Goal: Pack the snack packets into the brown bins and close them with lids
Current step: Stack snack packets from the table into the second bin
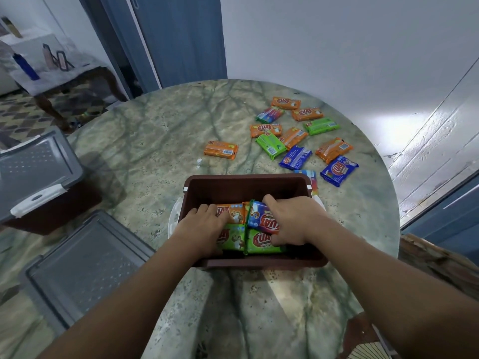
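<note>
An open brown bin (246, 186) stands at the middle of the round marble table. Both my hands are inside it. My left hand (201, 222) rests on an orange packet (233, 212) and a green packet (234, 238) at the bin's left. My right hand (290, 220) grips a blue packet (261, 217), tilted above another green packet (260, 243). Several loose orange, green and blue packets (298, 133) lie scattered on the table beyond the bin, with one orange packet (220, 150) lying apart.
A second brown bin with a grey lid (36, 164) on it stands at the left table edge. A loose grey lid (83, 268) lies at the near left. A white handle (173, 218) sticks out at the open bin's left side. A wall rises behind the table.
</note>
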The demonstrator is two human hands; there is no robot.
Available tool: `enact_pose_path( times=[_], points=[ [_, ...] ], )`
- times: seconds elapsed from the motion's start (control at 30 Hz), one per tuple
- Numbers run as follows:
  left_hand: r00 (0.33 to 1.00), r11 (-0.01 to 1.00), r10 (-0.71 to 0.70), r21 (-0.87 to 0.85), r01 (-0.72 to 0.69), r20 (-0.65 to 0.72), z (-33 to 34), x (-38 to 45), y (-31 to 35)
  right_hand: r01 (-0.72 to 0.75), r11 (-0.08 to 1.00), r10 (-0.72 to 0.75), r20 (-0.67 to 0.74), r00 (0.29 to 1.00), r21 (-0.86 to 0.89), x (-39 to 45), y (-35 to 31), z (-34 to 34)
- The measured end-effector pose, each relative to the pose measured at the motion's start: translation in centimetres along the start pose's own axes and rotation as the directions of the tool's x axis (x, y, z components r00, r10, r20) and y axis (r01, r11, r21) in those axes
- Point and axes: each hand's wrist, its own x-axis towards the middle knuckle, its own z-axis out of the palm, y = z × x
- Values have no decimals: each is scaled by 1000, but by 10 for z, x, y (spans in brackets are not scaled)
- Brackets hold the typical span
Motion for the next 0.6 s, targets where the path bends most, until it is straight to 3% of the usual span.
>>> enact_pose_path(
  times=[0.17, 0.37, 0.6],
  points=[
    [996, 991, 84, -104, -87, -35, -3, 0, -2, 11, 1000, -12, -10, 1000, -10, 0, 1, 1],
    [997, 981, 60, -186, -48, 58, -2, 1, 2, 15, 999, -14, -31, 999, 36, -2, 1, 1],
    [997, 983, 47, -181, -36, 57, 4, 4, 2, -7, 990, 15, -59, 998, 142, -3, -1, -3]
  ],
)
